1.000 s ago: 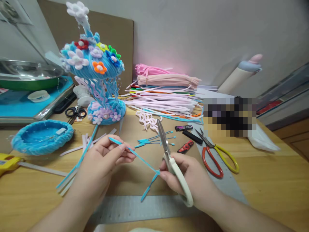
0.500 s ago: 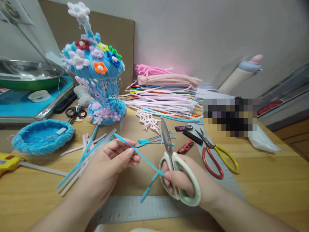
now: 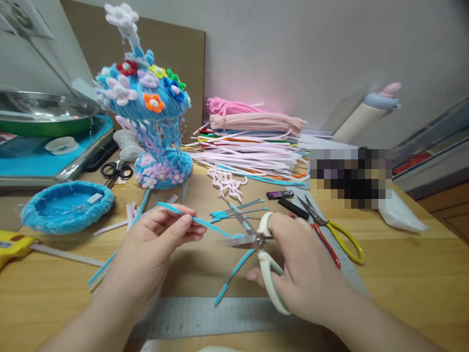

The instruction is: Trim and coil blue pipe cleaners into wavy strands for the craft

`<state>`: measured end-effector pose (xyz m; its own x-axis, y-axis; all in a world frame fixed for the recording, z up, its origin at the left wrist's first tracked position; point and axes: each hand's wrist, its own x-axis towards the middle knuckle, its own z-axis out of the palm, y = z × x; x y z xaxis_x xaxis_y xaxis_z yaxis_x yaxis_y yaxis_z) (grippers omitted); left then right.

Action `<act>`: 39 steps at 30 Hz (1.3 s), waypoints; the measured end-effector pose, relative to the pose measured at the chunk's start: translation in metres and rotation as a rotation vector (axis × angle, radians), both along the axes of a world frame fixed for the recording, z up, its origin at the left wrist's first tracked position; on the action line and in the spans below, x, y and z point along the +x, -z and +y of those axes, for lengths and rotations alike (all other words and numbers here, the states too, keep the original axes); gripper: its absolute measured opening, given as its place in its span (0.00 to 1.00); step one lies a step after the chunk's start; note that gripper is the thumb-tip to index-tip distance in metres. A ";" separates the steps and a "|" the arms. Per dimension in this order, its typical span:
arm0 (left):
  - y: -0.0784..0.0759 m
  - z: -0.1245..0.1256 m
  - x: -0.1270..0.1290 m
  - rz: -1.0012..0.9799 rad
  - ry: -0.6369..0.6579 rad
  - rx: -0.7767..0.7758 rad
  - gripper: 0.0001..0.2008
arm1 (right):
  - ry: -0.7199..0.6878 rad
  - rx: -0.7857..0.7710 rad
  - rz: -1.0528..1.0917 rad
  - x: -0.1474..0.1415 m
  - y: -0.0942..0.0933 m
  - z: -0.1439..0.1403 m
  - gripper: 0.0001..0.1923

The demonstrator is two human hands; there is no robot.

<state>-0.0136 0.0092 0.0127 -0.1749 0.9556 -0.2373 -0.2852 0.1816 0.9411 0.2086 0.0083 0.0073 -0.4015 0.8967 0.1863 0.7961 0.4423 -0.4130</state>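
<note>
My left hand [image 3: 161, 239] pinches a thin blue pipe cleaner [image 3: 212, 226] between thumb and fingers. The strip slants down to the right, its far end lying between the spread blades of the scissors [image 3: 261, 240]. My right hand [image 3: 308, 269] has its fingers through the pale green handles of those scissors. Below the blades, another blue pipe cleaner [image 3: 240, 264] with a thinned stretch rests on the brown board [image 3: 194, 278]. Behind my hands lie several trimmed blue pieces [image 3: 222, 215] and some wavy pale pink strips [image 3: 226, 182].
A blue flower-covered ornament [image 3: 146, 98] and a fuzzy blue dish [image 3: 68, 208] stand left, near a yellow glue gun [image 3: 14, 247]. Bundled pipe cleaners [image 3: 252, 122] line the wall. Red-and-yellow-handled pliers [image 3: 326, 225] lie right. A metal ruler [image 3: 208, 318] crosses the front.
My right hand has turned the scissors from pointing away to pointing left and spread their blades around the strip's end. It has let go of that end. My left hand has shifted slightly left.
</note>
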 end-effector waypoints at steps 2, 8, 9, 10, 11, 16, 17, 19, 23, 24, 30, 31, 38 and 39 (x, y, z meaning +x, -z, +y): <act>0.001 0.000 -0.001 0.010 -0.003 0.007 0.08 | -0.012 0.051 -0.058 0.001 0.001 0.002 0.13; 0.001 0.000 -0.001 0.002 -0.042 0.013 0.08 | -0.034 0.020 -0.151 -0.001 0.005 0.003 0.14; 0.001 0.000 -0.001 -0.001 -0.049 0.011 0.08 | -0.035 0.015 -0.161 -0.001 0.004 0.003 0.16; 0.000 0.000 0.000 -0.004 -0.054 0.009 0.08 | -0.034 0.009 -0.168 -0.002 0.004 0.002 0.17; 0.000 0.000 0.000 -0.007 -0.056 0.010 0.08 | -0.036 0.002 -0.169 -0.003 0.004 0.002 0.18; 0.001 0.000 -0.001 -0.010 -0.035 -0.003 0.09 | -0.058 -0.018 -0.145 -0.004 0.007 0.000 0.20; 0.001 0.000 -0.001 -0.011 -0.033 -0.008 0.09 | -0.058 -0.017 -0.139 -0.004 0.008 0.000 0.20; 0.002 0.000 -0.001 -0.011 -0.040 -0.008 0.09 | -0.052 -0.014 -0.129 -0.004 0.010 0.000 0.20; 0.002 0.000 -0.002 -0.025 -0.055 0.009 0.09 | -0.039 -0.015 -0.110 -0.004 0.011 0.000 0.20; 0.002 0.000 -0.002 -0.031 -0.054 0.008 0.08 | -0.038 -0.014 -0.104 -0.004 0.011 0.000 0.21; 0.000 0.001 -0.003 -0.045 -0.060 -0.011 0.08 | -0.035 0.004 -0.075 -0.005 0.011 0.000 0.22; 0.000 0.001 -0.003 -0.045 -0.062 -0.014 0.08 | -0.034 0.007 -0.069 -0.005 0.011 0.000 0.21; 0.001 0.002 -0.003 -0.061 -0.068 -0.026 0.06 | -0.049 0.026 -0.029 -0.003 0.014 -0.001 0.21; 0.000 0.002 -0.002 -0.061 -0.065 -0.025 0.06 | -0.053 0.023 -0.031 -0.003 0.014 -0.001 0.21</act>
<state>-0.0161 0.0114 0.0124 -0.2206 0.9363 -0.2734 -0.3542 0.1843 0.9168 0.2060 0.0071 -0.0066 -0.4540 0.8696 0.1938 0.7835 0.4933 -0.3778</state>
